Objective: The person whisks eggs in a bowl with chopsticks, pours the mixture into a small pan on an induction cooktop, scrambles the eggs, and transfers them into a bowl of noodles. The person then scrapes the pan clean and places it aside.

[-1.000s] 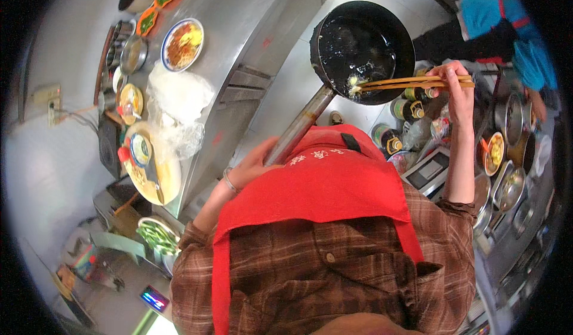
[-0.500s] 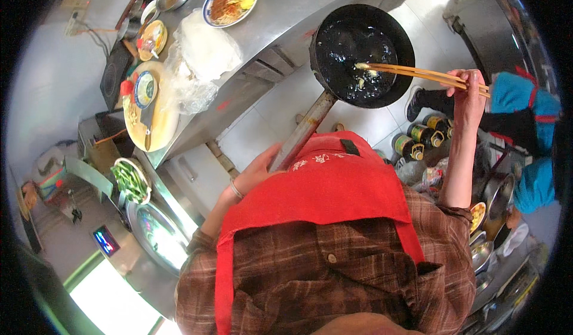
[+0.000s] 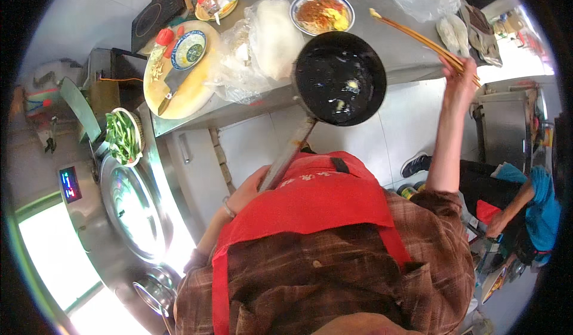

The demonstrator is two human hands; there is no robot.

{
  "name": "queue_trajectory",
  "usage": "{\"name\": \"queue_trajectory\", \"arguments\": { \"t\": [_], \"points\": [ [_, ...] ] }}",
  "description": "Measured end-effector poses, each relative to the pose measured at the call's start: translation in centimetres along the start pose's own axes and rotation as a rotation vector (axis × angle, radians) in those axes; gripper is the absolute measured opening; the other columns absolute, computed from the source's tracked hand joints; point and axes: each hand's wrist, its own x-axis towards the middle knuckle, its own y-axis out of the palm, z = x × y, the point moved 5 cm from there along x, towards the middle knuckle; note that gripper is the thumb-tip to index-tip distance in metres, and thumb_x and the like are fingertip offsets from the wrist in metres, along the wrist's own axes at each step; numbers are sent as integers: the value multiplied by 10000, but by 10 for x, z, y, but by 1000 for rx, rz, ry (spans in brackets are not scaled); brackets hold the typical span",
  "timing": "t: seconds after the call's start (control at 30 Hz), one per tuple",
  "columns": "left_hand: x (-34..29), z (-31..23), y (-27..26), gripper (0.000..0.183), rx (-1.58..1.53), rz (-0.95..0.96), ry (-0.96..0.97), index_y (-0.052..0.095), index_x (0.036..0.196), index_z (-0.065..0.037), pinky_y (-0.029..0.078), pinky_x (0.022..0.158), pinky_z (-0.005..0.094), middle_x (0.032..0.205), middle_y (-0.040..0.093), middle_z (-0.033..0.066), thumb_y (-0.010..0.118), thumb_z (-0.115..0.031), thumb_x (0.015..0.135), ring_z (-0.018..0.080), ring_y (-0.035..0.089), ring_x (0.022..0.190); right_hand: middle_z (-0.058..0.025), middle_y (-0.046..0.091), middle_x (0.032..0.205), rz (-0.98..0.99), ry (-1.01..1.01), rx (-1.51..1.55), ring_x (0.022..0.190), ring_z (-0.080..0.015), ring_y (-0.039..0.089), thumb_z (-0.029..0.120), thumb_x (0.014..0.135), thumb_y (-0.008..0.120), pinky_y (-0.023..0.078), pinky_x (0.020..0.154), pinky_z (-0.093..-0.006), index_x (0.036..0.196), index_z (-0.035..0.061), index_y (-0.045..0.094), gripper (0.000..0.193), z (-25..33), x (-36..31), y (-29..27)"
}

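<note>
My left hand [image 3: 243,192] is closed around the long handle of a black pan [image 3: 373,99], held in front of the red apron. Shiny dark liquid, seemingly oil, lies in the pan with a couple of small pale bits in it. Up and to the right, my right hand [image 3: 459,81] grips a pair of long wooden chopsticks [image 3: 418,38]. Their tips point left, above the counter and clear of the pan, and a small pale yellow bit shows at the end. Behind the pan, a blue-rimmed plate [image 3: 298,8] carries red-brown seasoning and yellow heaps.
A steel counter [image 3: 400,57] runs across the back, with a bagged white mass [image 3: 277,39] on it. A cleaver [image 3: 174,83] and a patterned bowl [image 3: 176,53] rest on a round board [image 3: 197,93]. Green vegetables fill a basket [image 3: 141,133] at left. Another person [image 3: 540,198] is at right.
The chopsticks have come up out of the pan and now hang over the counter. The view has turned, and the pan appears nearer the counter. My left hand keeps its hold.
</note>
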Motion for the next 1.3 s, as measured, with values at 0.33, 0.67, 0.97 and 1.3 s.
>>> {"name": "queue_trajectory", "arguments": {
  "t": [0.33, 0.67, 0.97, 1.3],
  "points": [
    [-34, 13, -80, 474, -234, -238, -148, 361, 1147, -9, 390, 759, 250, 929, 503, 43, 574, -76, 729, 108, 469, 832, -73, 580, 783, 69, 32, -292, 708, -203, 612, 276, 845, 459, 455, 518, -241, 842, 41, 495, 238, -156, 33, 114],
    [-34, 10, -94, 496, -316, -349, -154, 364, 1148, 3, 383, 768, 240, 940, 487, 39, 593, -78, 716, 103, 458, 849, -96, 578, 824, 101, -21, -268, 736, -212, 608, 270, 844, 466, 465, 541, -257, 828, 35, 497, 237, -123, 37, 129],
    [-30, 9, -88, 493, -335, -293, -68, 353, 1163, 14, 344, 836, 249, 1003, 459, 65, 573, -72, 730, 113, 419, 930, -184, 551, 817, 721, -54, -167, 666, -217, 568, 220, 857, 418, 443, 506, -248, 743, 14, 478, 243, -10, -19, 207],
    [-50, 21, -89, 513, -370, -270, 36, 330, 1181, 12, 334, 850, 254, 1014, 457, 70, 576, -88, 743, 123, 418, 948, -133, 571, 865, 1039, 74, -348, 730, -139, 535, 197, 840, 454, 414, 533, -215, 774, 0, 514, 216, -42, -72, 239]
  ]
}}
